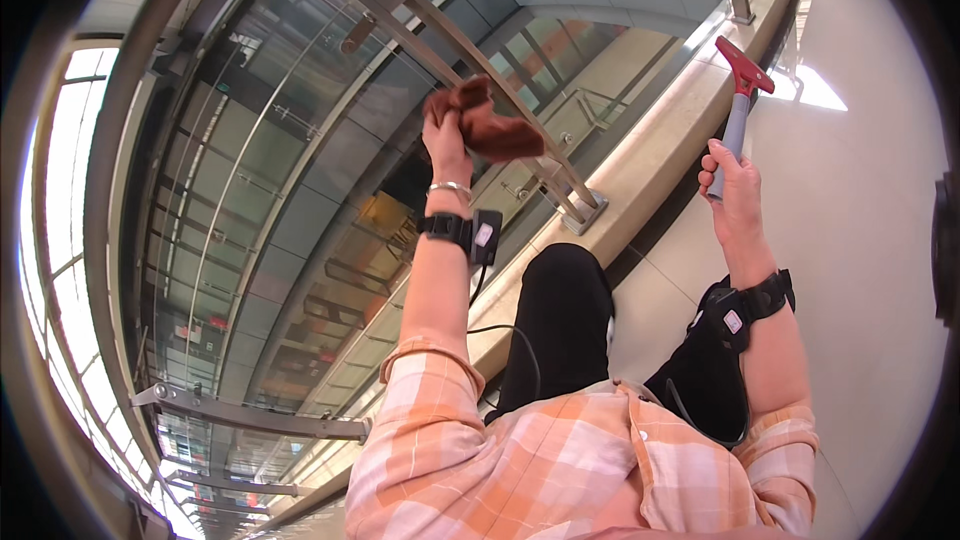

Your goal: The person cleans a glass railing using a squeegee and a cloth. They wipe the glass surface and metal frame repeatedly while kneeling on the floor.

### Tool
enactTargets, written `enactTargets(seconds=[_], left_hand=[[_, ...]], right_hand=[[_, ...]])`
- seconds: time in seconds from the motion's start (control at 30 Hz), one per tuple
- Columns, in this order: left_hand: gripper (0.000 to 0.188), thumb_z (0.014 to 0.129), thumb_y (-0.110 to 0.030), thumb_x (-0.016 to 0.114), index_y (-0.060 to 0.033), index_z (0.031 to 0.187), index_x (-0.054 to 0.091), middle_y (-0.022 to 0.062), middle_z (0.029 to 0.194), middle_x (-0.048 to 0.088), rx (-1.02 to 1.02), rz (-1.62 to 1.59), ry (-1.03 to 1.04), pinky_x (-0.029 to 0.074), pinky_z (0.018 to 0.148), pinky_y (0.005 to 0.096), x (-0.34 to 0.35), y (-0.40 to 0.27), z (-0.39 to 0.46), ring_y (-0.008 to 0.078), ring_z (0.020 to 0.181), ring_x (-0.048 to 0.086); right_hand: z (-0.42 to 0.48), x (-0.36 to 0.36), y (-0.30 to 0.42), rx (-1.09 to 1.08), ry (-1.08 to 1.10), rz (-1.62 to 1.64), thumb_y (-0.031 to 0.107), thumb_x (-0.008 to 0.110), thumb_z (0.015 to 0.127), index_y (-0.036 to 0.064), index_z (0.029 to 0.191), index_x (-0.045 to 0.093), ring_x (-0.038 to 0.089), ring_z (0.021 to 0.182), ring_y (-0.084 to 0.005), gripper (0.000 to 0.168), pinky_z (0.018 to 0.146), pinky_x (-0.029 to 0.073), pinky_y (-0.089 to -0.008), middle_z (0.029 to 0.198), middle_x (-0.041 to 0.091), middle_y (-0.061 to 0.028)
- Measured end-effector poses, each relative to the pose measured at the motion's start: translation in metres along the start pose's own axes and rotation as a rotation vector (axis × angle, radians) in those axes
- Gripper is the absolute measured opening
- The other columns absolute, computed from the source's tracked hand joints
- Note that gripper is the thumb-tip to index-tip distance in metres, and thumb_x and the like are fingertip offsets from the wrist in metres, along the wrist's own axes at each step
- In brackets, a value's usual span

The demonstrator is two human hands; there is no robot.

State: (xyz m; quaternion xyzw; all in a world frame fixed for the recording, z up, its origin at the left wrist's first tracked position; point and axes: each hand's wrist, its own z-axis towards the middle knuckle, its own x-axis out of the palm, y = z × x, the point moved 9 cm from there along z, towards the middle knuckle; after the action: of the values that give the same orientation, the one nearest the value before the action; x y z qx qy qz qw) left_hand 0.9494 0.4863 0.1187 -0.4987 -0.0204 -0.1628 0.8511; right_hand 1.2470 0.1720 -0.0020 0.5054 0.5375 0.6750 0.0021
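Observation:
A brown cloth (499, 131) is bunched in my left hand (448, 141), beside the metal post of a glass railing; whether the cloth touches the post or the glass I cannot tell. Part of the cloth hangs loose to the right and looks blurred. My right hand (733, 180) grips the grey handle of a scraper (738, 94), its red head pointing up and away over the edge of the stone ledge. The scraper's blade edge is too small to make out.
A metal railing post (517, 105) stands bolted to a pale stone ledge (637, 157). Glass panels run along the ledge, with a lower floor visible through them. Pale floor tiles (847, 240) lie at the right. A thin black cable (517, 331) hangs beside my left arm.

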Motion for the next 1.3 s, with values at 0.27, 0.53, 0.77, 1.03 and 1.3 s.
enactTargets(seconds=[0.27, 0.53, 0.77, 1.03, 1.3], left_hand=[[0.073, 0.073, -0.014, 0.070, 0.0046, 0.132, 0.033, 0.0230, 0.136, 0.031, 0.177, 0.636, -0.119, 0.031, 0.105, 0.0396, 0.052, -0.030, -0.001, 0.0379, 0.126, 0.035], [0.070, 0.074, -0.013, 0.068, 0.0062, 0.131, 0.032, 0.0259, 0.135, 0.032, 0.925, 0.911, -0.202, 0.031, 0.103, 0.0456, 0.112, -0.202, 0.039, 0.0449, 0.121, 0.034], [0.059, 0.083, -0.030, 0.062, 0.0047, 0.124, 0.038, 0.0280, 0.117, 0.042, 0.568, 0.979, -0.371, 0.042, 0.089, 0.0472, 0.065, -0.108, 0.032, 0.0471, 0.107, 0.046], [0.063, 0.086, -0.033, 0.056, -0.0032, 0.136, 0.033, 0.0271, 0.128, 0.036, 0.978, 1.218, -0.342, 0.023, 0.102, 0.0525, 0.093, -0.181, 0.056, 0.0450, 0.118, 0.033], [0.065, 0.082, -0.024, 0.060, 0.0054, 0.131, 0.029, 0.0283, 0.129, 0.034, 1.040, 1.034, -0.448, 0.046, 0.088, 0.0459, 0.114, -0.259, 0.108, 0.0470, 0.111, 0.045]], right_hand=[[0.001, -0.010, 0.006, -0.019, -0.008, -0.041, 0.018, 0.060, 0.086, 0.006, 0.090, 0.055, 0.051, 0.054, -0.0079, 0.013, 0.048, 0.040, -0.0224, 0.068, 0.052, 0.0006], [0.021, -0.027, -0.014, -0.002, -0.120, -0.128, 0.016, 0.061, 0.084, 0.006, 0.084, 0.054, 0.050, 0.052, -0.0089, 0.012, 0.045, 0.040, -0.0226, 0.066, 0.052, 0.0001], [0.021, -0.040, -0.007, -0.043, -0.208, -0.206, 0.015, 0.060, 0.084, 0.006, 0.082, 0.052, 0.050, 0.051, -0.0096, 0.012, 0.043, 0.039, -0.0230, 0.065, 0.052, -0.0006], [0.019, -0.050, 0.016, -0.097, -0.168, -0.296, 0.015, 0.058, 0.086, 0.006, 0.088, 0.052, 0.049, 0.050, -0.0094, 0.011, 0.043, 0.039, -0.0232, 0.066, 0.051, 0.0003], [0.054, -0.080, -0.043, 0.160, -0.221, -0.209, 0.015, 0.059, 0.085, 0.005, 0.090, 0.053, 0.049, 0.051, -0.0100, 0.012, 0.044, 0.039, -0.0233, 0.066, 0.051, -0.0007]])
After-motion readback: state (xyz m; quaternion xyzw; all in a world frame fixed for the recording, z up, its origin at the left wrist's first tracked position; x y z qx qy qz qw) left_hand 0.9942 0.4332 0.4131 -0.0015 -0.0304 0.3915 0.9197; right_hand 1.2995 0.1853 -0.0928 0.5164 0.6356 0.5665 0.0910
